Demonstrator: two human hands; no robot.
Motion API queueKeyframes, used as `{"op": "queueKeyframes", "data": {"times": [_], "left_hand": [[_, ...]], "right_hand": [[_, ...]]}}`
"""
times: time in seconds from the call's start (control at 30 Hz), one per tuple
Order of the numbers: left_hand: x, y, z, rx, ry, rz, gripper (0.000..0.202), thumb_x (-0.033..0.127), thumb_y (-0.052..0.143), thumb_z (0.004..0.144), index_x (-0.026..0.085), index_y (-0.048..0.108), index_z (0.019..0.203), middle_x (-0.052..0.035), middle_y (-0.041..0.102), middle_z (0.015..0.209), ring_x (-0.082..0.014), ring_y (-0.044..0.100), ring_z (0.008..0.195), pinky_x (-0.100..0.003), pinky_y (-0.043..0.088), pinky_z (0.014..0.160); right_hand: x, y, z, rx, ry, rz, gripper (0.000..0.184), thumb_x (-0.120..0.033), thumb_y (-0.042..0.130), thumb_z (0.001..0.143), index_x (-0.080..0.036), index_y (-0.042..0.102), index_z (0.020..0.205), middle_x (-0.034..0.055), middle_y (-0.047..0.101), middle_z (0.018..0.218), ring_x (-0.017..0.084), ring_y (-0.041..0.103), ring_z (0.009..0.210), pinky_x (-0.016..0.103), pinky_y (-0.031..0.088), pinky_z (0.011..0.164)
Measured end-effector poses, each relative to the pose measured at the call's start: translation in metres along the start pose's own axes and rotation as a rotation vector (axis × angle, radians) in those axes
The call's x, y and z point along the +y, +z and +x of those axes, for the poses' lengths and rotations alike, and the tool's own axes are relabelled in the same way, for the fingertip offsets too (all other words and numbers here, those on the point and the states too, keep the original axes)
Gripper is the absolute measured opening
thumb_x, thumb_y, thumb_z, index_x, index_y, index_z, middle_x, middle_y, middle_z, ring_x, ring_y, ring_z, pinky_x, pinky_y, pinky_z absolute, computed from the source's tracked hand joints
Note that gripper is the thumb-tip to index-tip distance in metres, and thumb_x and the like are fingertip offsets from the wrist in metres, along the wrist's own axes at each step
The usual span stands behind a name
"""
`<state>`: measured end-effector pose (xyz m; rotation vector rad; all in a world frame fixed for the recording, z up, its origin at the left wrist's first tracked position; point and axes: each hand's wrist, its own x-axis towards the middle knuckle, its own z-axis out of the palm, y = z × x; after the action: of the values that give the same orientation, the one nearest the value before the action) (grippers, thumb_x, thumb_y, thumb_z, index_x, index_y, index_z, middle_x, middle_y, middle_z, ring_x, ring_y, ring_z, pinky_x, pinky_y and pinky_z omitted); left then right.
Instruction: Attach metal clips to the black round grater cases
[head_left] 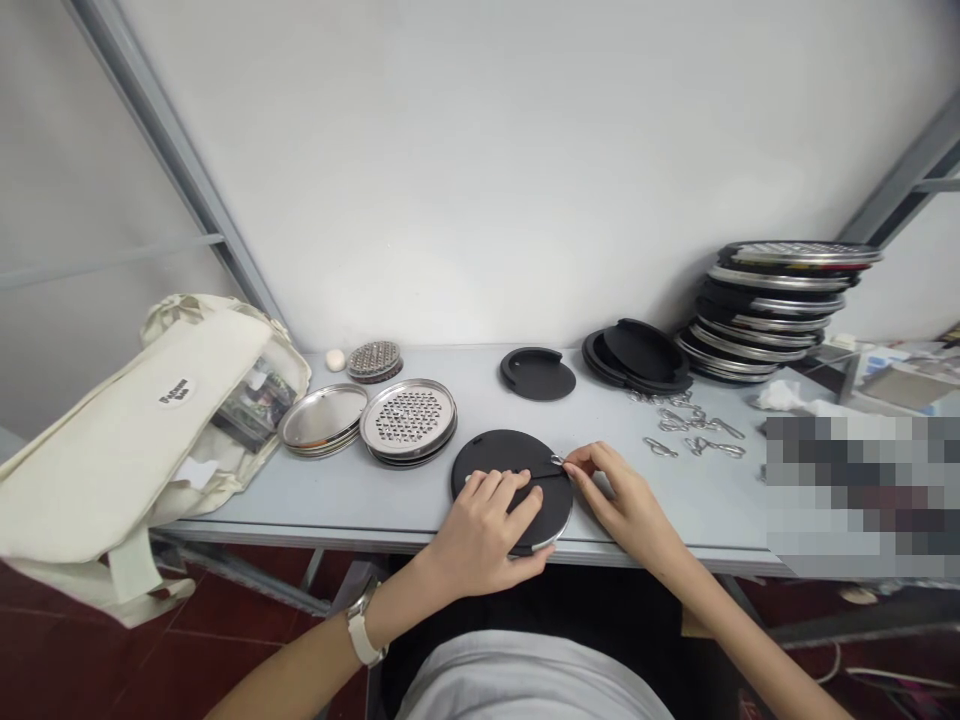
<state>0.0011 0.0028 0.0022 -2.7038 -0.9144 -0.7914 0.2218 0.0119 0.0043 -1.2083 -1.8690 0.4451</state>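
Observation:
A round black disc [495, 452] with a thin silvery rim at its lower edge lies at the front of the table. My left hand [491, 525] rests over it, fingers on its top face and thumb at the near edge, holding it. At the disc's right edge, my right hand [611, 495] pinches a small metal clip [556, 460] between thumb and fingertips. A dark line, perhaps a cord or slit, runs from the clip toward the disc's middle. Several similar loose metal clips [701, 422] lie on the table to the right.
Left of the disc are a stack of perforated metal grater discs [409, 415], plain metal discs [324, 415] and a smaller grater stack [375, 360]. Black covers [538, 373] lie behind. A tall disc stack [780, 310] stands right. A cream bag [142, 430] overhangs the left end.

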Motion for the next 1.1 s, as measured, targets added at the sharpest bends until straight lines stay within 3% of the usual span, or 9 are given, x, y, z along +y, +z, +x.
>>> {"op": "queueKeyframes", "data": {"times": [0.23,0.5,0.8,1.0,1.1], "left_hand": [[0.0,-0.0008,0.0002,0.014,0.007,0.0,0.048,0.046,0.051,0.089,0.013,0.058,0.122,-0.0135,0.058,0.124,-0.0282,0.054,0.102,-0.042,0.043,0.086],[-0.0005,-0.0001,0.0003,0.008,0.008,0.001,0.048,0.046,0.051,0.089,0.013,0.058,0.123,-0.0137,0.057,0.125,-0.0284,0.054,0.102,-0.043,0.043,0.086],[-0.0002,-0.0007,0.0006,0.004,0.007,-0.002,0.048,0.045,0.052,0.088,0.013,0.057,0.123,-0.014,0.057,0.125,-0.0283,0.054,0.102,-0.043,0.043,0.087],[0.0001,-0.001,0.0011,0.003,0.007,0.004,0.047,0.045,0.051,0.088,0.013,0.058,0.122,-0.014,0.057,0.124,-0.0284,0.054,0.101,-0.043,0.043,0.086],[0.0002,-0.0008,0.0012,0.006,0.008,0.006,0.047,0.045,0.052,0.088,0.012,0.058,0.122,-0.0141,0.057,0.125,-0.0284,0.054,0.102,-0.043,0.043,0.087]], "right_hand": [[0.0028,-0.0017,0.0014,0.082,0.014,-0.029,0.013,-0.03,0.046,0.097,-0.022,0.057,0.093,0.0063,0.061,0.1,0.023,0.057,0.102,0.036,0.042,0.092],[0.0049,-0.001,0.0007,0.042,0.09,-0.042,0.017,-0.033,0.044,0.097,-0.022,0.054,0.089,0.0038,0.062,0.086,0.022,0.058,0.086,0.035,0.044,0.082],[-0.0025,-0.0023,0.0006,-0.051,0.123,0.032,0.02,-0.036,0.043,0.098,-0.022,0.057,0.094,0.0036,0.064,0.09,0.019,0.059,0.082,0.03,0.046,0.077],[-0.0045,-0.002,-0.0003,-0.081,0.18,0.011,0.026,-0.04,0.041,0.098,-0.021,0.057,0.107,-0.0006,0.06,0.072,0.016,0.056,0.064,0.027,0.046,0.065],[-0.0049,-0.0021,0.0002,-0.107,0.166,-0.012,0.029,-0.038,0.04,0.098,-0.021,0.057,0.114,0.0026,0.065,0.082,0.017,0.06,0.071,0.028,0.047,0.07]]}}
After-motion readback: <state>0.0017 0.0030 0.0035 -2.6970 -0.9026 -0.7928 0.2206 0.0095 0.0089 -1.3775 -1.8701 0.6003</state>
